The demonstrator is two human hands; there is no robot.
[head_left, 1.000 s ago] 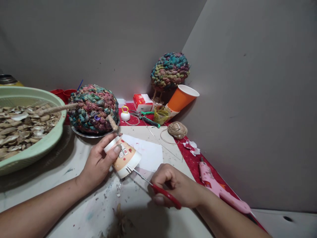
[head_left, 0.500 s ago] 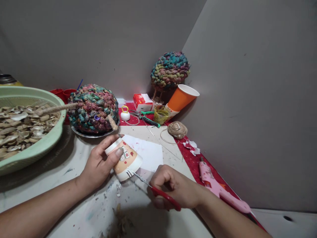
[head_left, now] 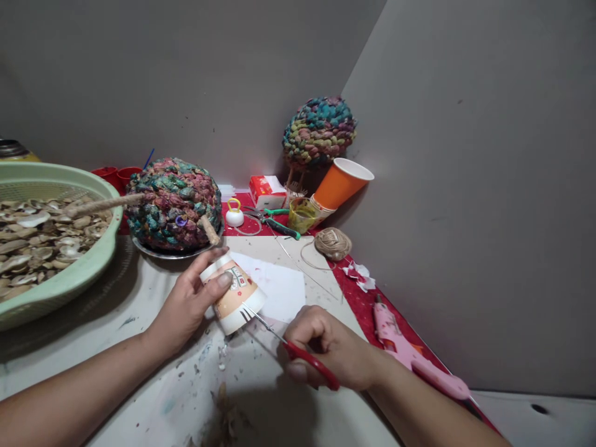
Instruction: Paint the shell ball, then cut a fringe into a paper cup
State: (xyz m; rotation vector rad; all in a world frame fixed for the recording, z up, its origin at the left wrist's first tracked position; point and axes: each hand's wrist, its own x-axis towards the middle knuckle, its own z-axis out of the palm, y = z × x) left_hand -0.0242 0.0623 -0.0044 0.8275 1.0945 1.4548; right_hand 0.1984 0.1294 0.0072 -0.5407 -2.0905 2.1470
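Note:
My left hand (head_left: 186,304) grips a small printed paper cup (head_left: 235,298), tilted with its open rim toward my right side. Red-handled scissors (head_left: 298,354) are in my right hand (head_left: 330,351), fingers through the loops. The thin blades reach to the cup's white rim, which shows short cuts. A white sheet of paper (head_left: 279,285) lies on the table just behind the cup.
A green basket of shells (head_left: 69,279) stands at the left. A multicoloured woven dome (head_left: 174,202) sits on a metal plate behind the cup. Farther back are an orange cup (head_left: 342,183), twine ball (head_left: 333,243), pliers (head_left: 279,226) and a second woven ball (head_left: 319,130). A pink glue gun (head_left: 410,354) lies at the right.
My left hand has turned the cup slightly and lifted it a little. The scissors have shifted along the rim, with my right hand following.

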